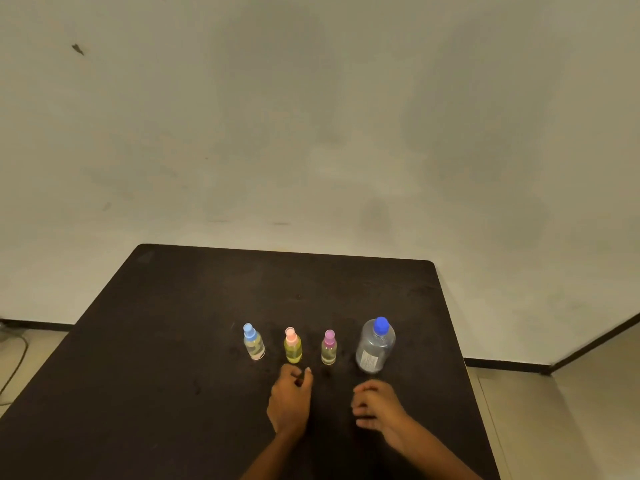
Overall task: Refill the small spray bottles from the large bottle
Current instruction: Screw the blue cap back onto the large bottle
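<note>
- Left hand (pixel 291 398): rests on the tabletop (pixel 173 341) with fingers loosely curled. Nothing is visible in its grasp.
- Right hand (pixel 377 408): low over the near tabletop, fingers relaxed and slightly bent, grasping nothing.
- Key relation: the large bottle (pixel 375 344) stands just beyond the right hand, almost straight ahead of it, at the right end of the row. The right hand is clearly the nearer; the left would have to cross over. The bottle's long axis is vertical, so a side-on wrap round the body looks the fitting approach.
- Large bottle, condition: clear plastic, upright, blue cap (pixel 381 324) in place, white label low on the near face. Fill level cannot be read.
- Small spray bottles, all upright, capped and apart from each other, in a row to the left of the large bottle:
  - purple-capped bottle (pixel 328 348), nearest the large bottle;
  - pink-capped bottle (pixel 292 346), yellowish contents, just beyond the left hand;
  - blue-capped bottle (pixel 254 342), at the left end.
- Judgement: no cap is off yet; pouring has not begun.
</note>
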A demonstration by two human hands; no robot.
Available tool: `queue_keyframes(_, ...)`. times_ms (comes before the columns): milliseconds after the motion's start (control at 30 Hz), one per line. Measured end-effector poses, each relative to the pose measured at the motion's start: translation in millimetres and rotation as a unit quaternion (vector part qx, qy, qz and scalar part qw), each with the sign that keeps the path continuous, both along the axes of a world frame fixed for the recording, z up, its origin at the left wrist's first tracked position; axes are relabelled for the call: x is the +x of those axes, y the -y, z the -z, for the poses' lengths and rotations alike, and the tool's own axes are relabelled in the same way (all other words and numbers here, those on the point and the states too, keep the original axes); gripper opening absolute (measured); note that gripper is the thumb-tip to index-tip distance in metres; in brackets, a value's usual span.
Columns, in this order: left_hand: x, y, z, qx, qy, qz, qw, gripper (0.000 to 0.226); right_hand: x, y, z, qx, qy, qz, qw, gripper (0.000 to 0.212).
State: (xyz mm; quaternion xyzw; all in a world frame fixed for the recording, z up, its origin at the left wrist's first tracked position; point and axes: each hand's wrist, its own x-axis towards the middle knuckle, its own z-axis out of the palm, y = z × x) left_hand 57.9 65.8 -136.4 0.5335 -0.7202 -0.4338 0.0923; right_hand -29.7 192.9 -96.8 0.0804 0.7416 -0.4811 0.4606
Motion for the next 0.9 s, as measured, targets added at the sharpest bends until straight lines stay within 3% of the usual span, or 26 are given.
queue_keyframes(133,18,26,-10,0.011,-0.037,-0.139,0.990,0.022,14,41,8,-0.012,-0.068,-0.083,0.994,0.030)
queue_keyframes(200,25,46,-15,-0.008,-0.037,-0.162,0.986,0.043,23,69,12,-0.020,-0.109,-0.103,0.989,0.044)
queue_keyframes(267,30,67,-18,-0.013,-0.035,-0.144,0.989,0.063,30,94,18,-0.016,-0.148,-0.120,0.982,0.052)
queue_keyframes(367,33,100,-10,0.011,-0.061,-0.048,0.997,0.072,36,128,26,0.005,-0.163,-0.090,0.982,0.055)
queue_keyframes(567,33,129,-16,0.022,-0.107,0.092,0.990,0.034,40,157,35,0.083,-0.203,-0.052,0.974,0.049)
queue_keyframes(767,31,142,-15,-0.004,-0.095,0.153,0.984,0.016,37,162,49,0.106,-0.221,-0.041,0.969,0.033)
queue_keyframes(900,33,146,-12,-0.023,-0.086,0.178,0.980,0.017,38,163,49,0.099,-0.223,-0.052,0.968,0.032)
